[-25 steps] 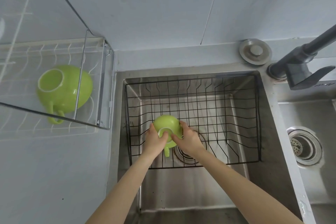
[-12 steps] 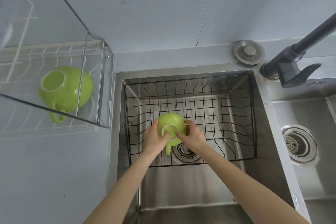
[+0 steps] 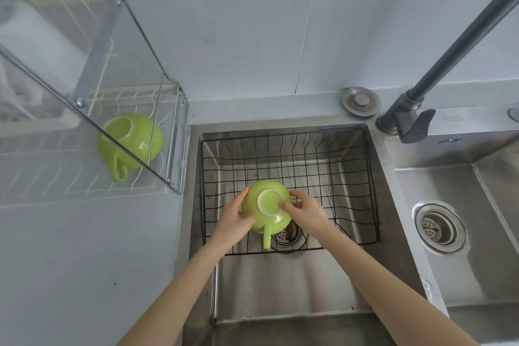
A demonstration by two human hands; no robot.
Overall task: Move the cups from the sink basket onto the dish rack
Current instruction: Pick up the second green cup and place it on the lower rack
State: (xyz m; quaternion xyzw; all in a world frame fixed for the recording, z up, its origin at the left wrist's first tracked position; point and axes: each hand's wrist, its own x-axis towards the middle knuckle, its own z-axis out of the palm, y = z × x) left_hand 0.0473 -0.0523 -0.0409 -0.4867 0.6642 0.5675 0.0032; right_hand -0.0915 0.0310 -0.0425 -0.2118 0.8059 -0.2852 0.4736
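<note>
A green cup (image 3: pixel 266 206) is upside down, its white foot ring facing me and its handle pointing toward me. My left hand (image 3: pixel 234 219) grips its left side and my right hand (image 3: pixel 307 211) its right side. I hold it over the black wire sink basket (image 3: pixel 351 166), which sits in the left steel sink. A second green cup (image 3: pixel 132 143) lies upside down on the white wire dish rack (image 3: pixel 56 174) at the left, behind a clear panel.
A dark faucet (image 3: pixel 412 118) rises at the right. A round steel cap (image 3: pixel 361 100) sits on the sink ledge. The right sink bowl has a drain strainer (image 3: pixel 436 226). A clear panel with a metal frame (image 3: pixel 134 45) stands over the rack.
The cup has risen out of the basket between both hands and looks larger. The view has tilted up and slightly left.
</note>
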